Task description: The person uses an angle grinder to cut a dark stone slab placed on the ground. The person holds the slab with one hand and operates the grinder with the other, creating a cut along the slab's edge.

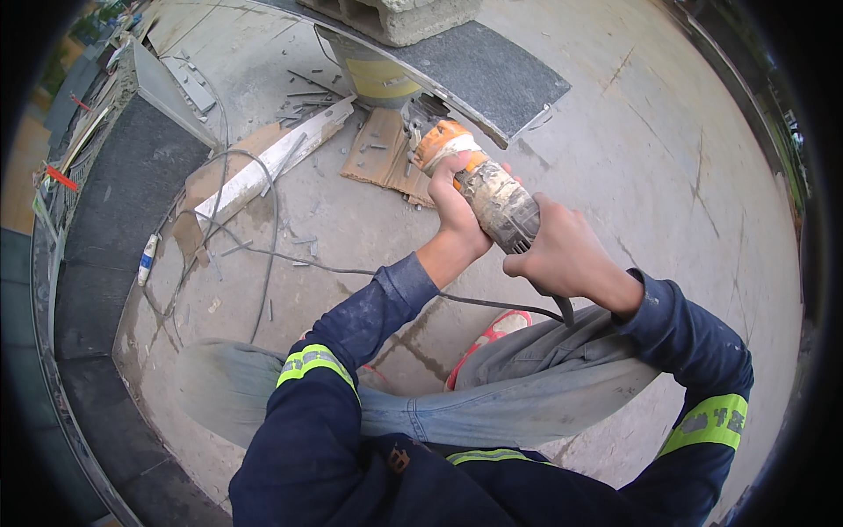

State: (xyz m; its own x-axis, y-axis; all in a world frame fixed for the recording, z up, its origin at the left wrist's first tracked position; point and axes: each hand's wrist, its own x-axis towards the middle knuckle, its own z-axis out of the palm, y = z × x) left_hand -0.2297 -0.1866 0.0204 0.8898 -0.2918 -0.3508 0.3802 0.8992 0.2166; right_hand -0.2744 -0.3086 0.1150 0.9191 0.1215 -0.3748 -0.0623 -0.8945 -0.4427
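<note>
Both my hands hold a dusty orange and grey angle grinder (492, 198), its body slanting away to the upper left. My left hand (458, 209) wraps the body from beneath, just behind the orange collar, with the thumb on top. Around the rear end closes my right hand (571, 248), beside the power cord. The grinder's head is at the near edge of a dark grey stone slab (483, 66); whether it touches the slab I cannot tell. Under the slab stands a bucket (382, 77) with a yellow band. A concrete block (399, 19) rests on top.
A grey cord (342, 270) loops over the concrete floor to the left. Cardboard (373, 162), a long white strip (272, 162) and narrow stone offcuts lie nearby. A white and blue tube (147, 259) lies by the dark tiled ledge (114, 211). My crossed legs are close below.
</note>
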